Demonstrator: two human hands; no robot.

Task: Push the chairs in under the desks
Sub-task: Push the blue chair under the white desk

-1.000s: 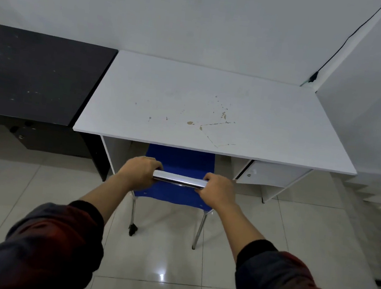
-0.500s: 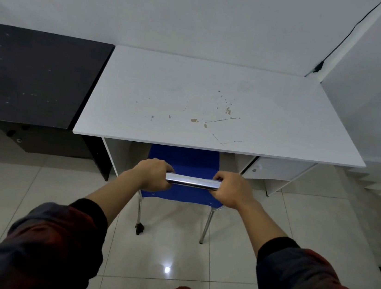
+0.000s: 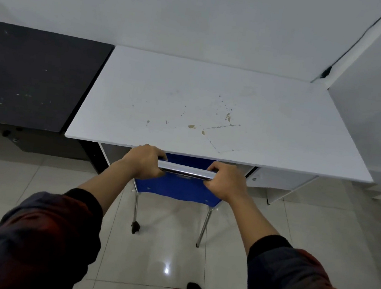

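Chair: advanced since earlier, top rail now near white desk edge; left hand and right hand wrap rail ends; rail parallel to edge, desk opening straight ahead.

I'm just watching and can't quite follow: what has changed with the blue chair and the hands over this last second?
The blue chair has slid forward, its seat now further under the white desk, and the metal top rail sits almost at the desk's front edge. The left hand and right hand moved forward with it. Unchanged: both hands keep gripping the rail; the white desk and black desk stayed put.
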